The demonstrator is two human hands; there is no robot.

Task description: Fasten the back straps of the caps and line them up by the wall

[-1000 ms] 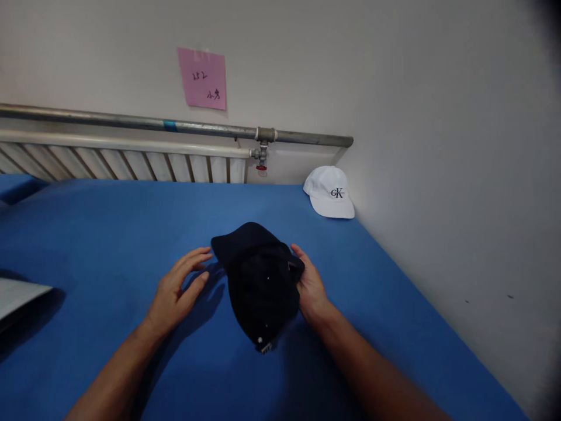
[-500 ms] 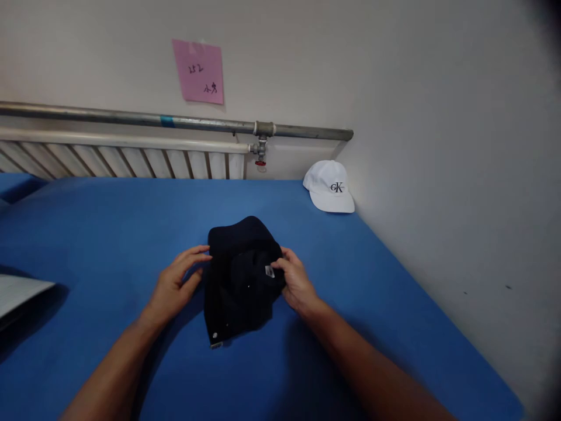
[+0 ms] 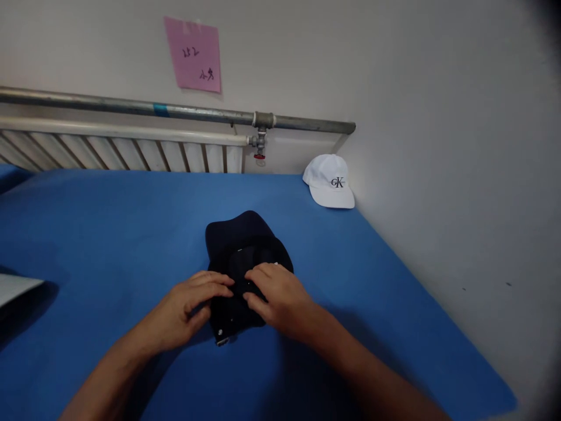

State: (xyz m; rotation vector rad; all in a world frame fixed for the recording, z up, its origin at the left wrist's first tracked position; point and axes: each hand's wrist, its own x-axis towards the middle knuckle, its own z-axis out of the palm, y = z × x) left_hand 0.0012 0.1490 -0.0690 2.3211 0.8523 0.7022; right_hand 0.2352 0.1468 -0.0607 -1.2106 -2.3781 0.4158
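Note:
A black baseball cap (image 3: 239, 234) lies on the blue tabletop with its hollow side up, its brim pointing away from me and its strap buckle at the near end. My left hand (image 3: 188, 304) reaches over the cap's left edge, fingers stretched out over the hollow. From the right, my right hand (image 3: 280, 298) reaches over the other side, thumb and fingers apart at the cap's middle. Both hands appear to rest on the cap's inside without gripping it. Their fingers hide part of the lining.
A white cap (image 3: 329, 181) with black letters sits at the back right corner against the wall. A pale flat object (image 3: 20, 286) stands at the left edge. Behind the blue table (image 3: 131, 234) run a radiator (image 3: 127, 153) and a metal pipe (image 3: 205, 114).
My right hand has let go of the cap's right rim and moved left over its inside. My left hand has moved right from beside the cap onto it.

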